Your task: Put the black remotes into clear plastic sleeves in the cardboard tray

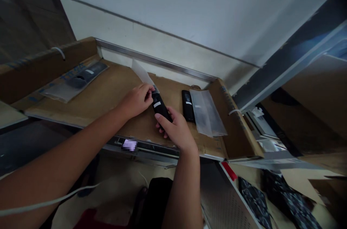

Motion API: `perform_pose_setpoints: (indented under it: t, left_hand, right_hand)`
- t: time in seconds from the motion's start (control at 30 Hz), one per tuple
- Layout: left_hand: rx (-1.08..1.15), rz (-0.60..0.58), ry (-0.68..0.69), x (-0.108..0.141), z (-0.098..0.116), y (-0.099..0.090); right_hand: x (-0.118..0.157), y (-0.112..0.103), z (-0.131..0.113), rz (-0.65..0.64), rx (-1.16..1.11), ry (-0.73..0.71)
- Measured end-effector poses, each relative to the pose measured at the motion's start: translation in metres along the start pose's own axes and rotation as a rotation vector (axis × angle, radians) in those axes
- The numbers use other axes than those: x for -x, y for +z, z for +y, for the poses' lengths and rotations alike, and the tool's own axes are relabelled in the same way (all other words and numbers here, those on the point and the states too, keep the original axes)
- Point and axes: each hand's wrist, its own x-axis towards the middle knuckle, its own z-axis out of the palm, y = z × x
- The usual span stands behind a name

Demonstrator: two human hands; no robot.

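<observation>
My right hand (177, 129) is wrapped round the lower end of a black remote control (158, 103), which has a small white label and is tilted above the cardboard. At its upper end, my left hand (138, 100) pinches the mouth of a clear plastic sleeve (141, 72). The remote's tip seems to be just at or inside that opening; my fingers partly hide it. To the right lies a second black remote (187, 106), with a frosted plastic sleeve (208, 113) overlapping its edge. Over on the left, another sleeve (63, 90) lies flat with a dark labelled item inside.
Cardboard (108, 91) lines the work surface, with raised cardboard walls at the left and right (235, 124). A metal strip (154, 59) runs along the back below a white panel. A white cable (54, 200) crosses near my left forearm. Patterned dark bags (255, 200) lie lower right.
</observation>
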Motion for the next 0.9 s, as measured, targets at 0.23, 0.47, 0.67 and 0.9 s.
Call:
perform_pose_setpoints:
  t: [0.23,0.47,0.67,0.9]
  left_hand:
    - [0.086,-0.096,-0.010,0.005,0.011,0.001]
    - [0.256,-0.058,-0.054,0.008,0.014,0.000]
    - [0.355,-0.066,-0.102,0.006,0.014,-0.002]
    - [0.513,-0.047,-0.125,0.010,0.020,0.003]
  right_hand:
    - [-0.005,0.002,0.002,0.070,0.000,-0.050]
    - [0.003,0.000,-0.007,-0.092,-0.071,-0.082]
    - [-0.004,0.002,0.000,-0.042,-0.056,-0.116]
    - [-0.020,0.011,0.011,0.233,0.079,-0.121]
